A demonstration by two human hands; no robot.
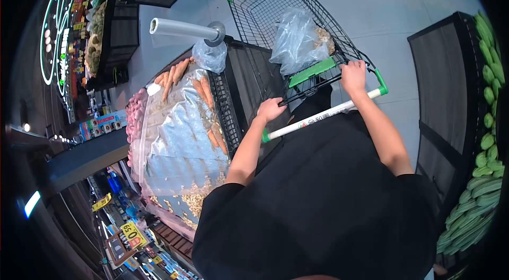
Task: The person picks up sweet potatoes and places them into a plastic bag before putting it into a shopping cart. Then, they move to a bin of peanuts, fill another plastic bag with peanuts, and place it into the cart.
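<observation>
A wire shopping cart [254, 1] with green corners stands in front of me. My left hand [271, 109] is closed round its dark frame on the left, just beyond the white handle bar [318, 119]. Farther right, my right hand [353, 77] grips the same frame near the green end of the bar. Inside the cart lies a clear plastic bag [297, 38], beside a bagged lumpy brownish item [324, 41]. A green panel [312, 72] sits on the cart between my hands and the bag.
On the left, a produce stand holds carrots [170, 79] on a silvery sheet [177, 139]. A plastic bag roll [183, 28] stands at its corner, above a crumpled clear bag [210, 57]. Green vegetables [472, 208] fill the right-hand stand. Grey floor [382, 9] stretches ahead.
</observation>
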